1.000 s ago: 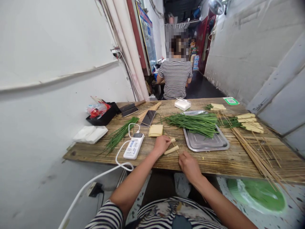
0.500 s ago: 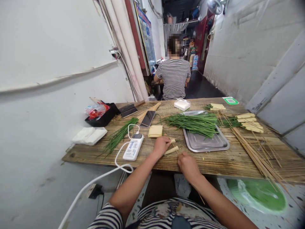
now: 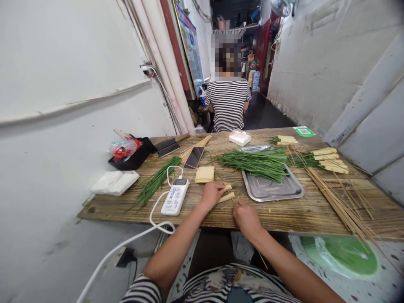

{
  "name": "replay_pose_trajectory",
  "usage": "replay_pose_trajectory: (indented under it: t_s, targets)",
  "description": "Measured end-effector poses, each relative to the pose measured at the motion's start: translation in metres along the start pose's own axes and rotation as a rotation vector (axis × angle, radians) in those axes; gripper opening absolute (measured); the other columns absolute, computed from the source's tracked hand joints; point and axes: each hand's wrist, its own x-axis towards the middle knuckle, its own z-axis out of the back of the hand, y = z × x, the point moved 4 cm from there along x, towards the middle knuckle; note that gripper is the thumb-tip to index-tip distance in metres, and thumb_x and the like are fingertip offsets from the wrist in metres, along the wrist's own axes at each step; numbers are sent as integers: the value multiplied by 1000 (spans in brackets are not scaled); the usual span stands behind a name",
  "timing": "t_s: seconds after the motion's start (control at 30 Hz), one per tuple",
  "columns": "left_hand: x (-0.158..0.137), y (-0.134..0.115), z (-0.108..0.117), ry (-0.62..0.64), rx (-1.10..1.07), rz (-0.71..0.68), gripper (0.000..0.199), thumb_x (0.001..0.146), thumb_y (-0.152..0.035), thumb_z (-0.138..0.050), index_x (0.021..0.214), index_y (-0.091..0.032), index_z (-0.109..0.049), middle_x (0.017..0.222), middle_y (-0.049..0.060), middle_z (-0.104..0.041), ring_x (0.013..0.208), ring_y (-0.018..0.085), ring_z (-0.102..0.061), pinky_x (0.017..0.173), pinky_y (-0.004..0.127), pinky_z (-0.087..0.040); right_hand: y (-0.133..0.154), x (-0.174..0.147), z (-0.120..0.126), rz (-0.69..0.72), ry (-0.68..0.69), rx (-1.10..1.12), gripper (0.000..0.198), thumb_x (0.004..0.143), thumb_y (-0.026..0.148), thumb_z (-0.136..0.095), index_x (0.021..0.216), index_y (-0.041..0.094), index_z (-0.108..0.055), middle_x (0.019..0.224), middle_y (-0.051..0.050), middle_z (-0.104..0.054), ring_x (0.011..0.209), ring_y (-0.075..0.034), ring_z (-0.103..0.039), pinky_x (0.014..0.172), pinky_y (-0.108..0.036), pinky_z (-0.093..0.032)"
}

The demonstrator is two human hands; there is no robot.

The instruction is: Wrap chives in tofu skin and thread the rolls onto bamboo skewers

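My left hand (image 3: 212, 197) pinches a pale yellow tofu-skin roll (image 3: 228, 187) at the table's near side. A second tofu roll (image 3: 227, 197) lies just below it, close to my left fingers. My right hand (image 3: 248, 219) is closed on a thin bamboo skewer (image 3: 262, 260), whose long end sticks out below the hand toward my lap. Its other end points up at the lower roll; how deep it sits there I cannot make out. Behind my left hand lies a stack of square tofu sheets (image 3: 205, 174). Green chives (image 3: 255, 162) are heaped across a metal tray (image 3: 274, 192).
A white power bank (image 3: 175, 198) with a cable, a phone (image 3: 194, 157) and more chives (image 3: 156, 183) lie at left. Loose skewers (image 3: 339, 202) and finished chive-filled rolls (image 3: 331, 162) lie at right. A person in a striped shirt (image 3: 229, 103) sits beyond the table.
The view has shifted slightly. Both hands stay at the rolls with nearly the same grip, and the skewer remains in my right hand.
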Motion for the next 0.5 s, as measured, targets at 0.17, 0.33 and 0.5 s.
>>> replay_pose_trajectory:
  t_s: [0.17,0.33,0.5]
  targets:
    - [1,0,1,11,-6,-1,7,75,-15,-71,79,-19,-76,79,2,-74,77,16,-67,76,26,-49,1,2,-2,4,24,-21,24,88,6,-43,84,11,-67,85,-11,-65,70,-16,-61,60,-25,-39]
    - [0,-1,1,24,-11,3,7,77,-16,-69,80,-18,-75,80,3,-74,76,16,-67,73,25,-49,0,9,-4,29,36,-38,23,87,6,-43,86,11,-66,90,-12,-65,71,-16,-61,63,-25,-41]
    - [4,-3,6,77,-8,-14,10,78,-13,-66,81,-17,-75,80,3,-74,76,16,-66,73,25,-48,0,21,-4,25,51,-45,23,88,6,-42,87,10,-65,90,-12,-64,75,-18,-62,64,-26,-41]
